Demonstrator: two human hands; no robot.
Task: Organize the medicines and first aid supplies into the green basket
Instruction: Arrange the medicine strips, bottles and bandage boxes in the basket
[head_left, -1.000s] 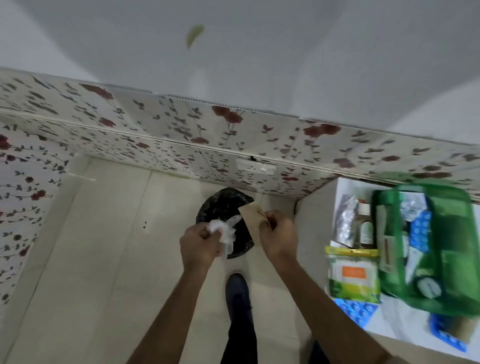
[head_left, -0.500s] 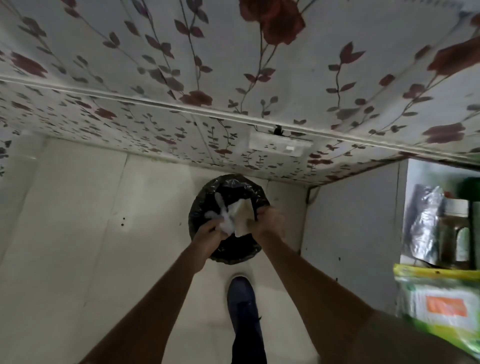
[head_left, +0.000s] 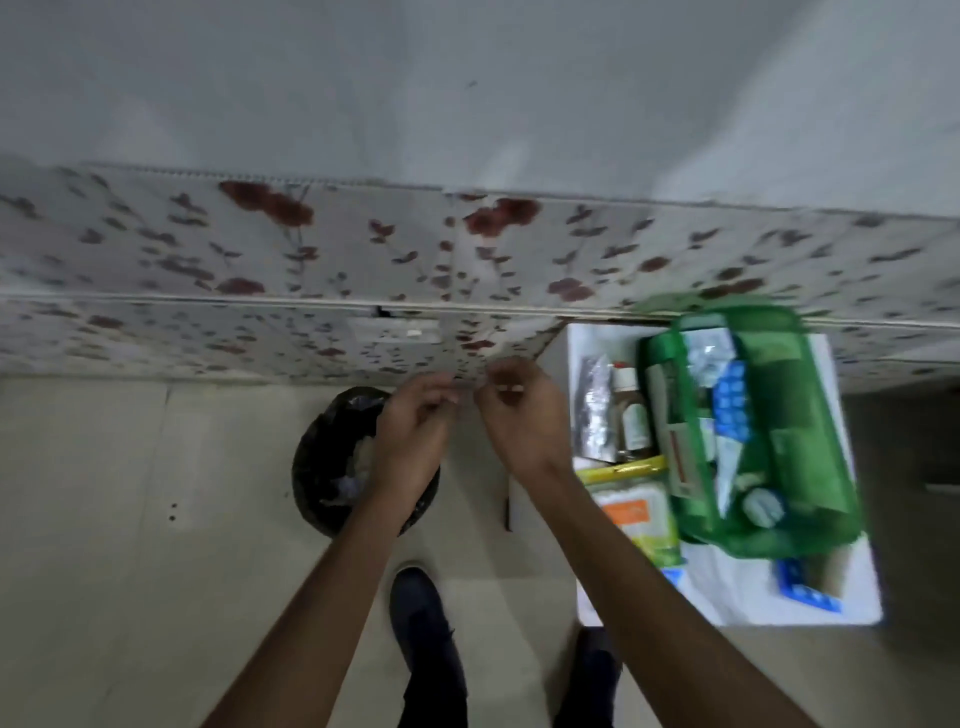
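Left hand (head_left: 415, 421) and right hand (head_left: 511, 410) loosely curled above the bin (head_left: 332, 467), apparently empty, though blurred. Basket (head_left: 753, 426) waiting on the table (head_left: 727, 597). Best to swing right, gather remaining packets.

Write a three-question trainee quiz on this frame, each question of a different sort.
1. True or false: the green basket stands on the floor beside the black-lined bin.
2. Multiple choice: where is the left hand? A) inside the basket B) above the bin C) on the silver foil pack
3. Fill in: the blue blister packs lie inside the ____.

Key
1. False: the basket sits on the white table.
2. B. The right hand hangs close beside it, apart from the table; whether either grip holds anything is too blurred to tell.
3. green basket
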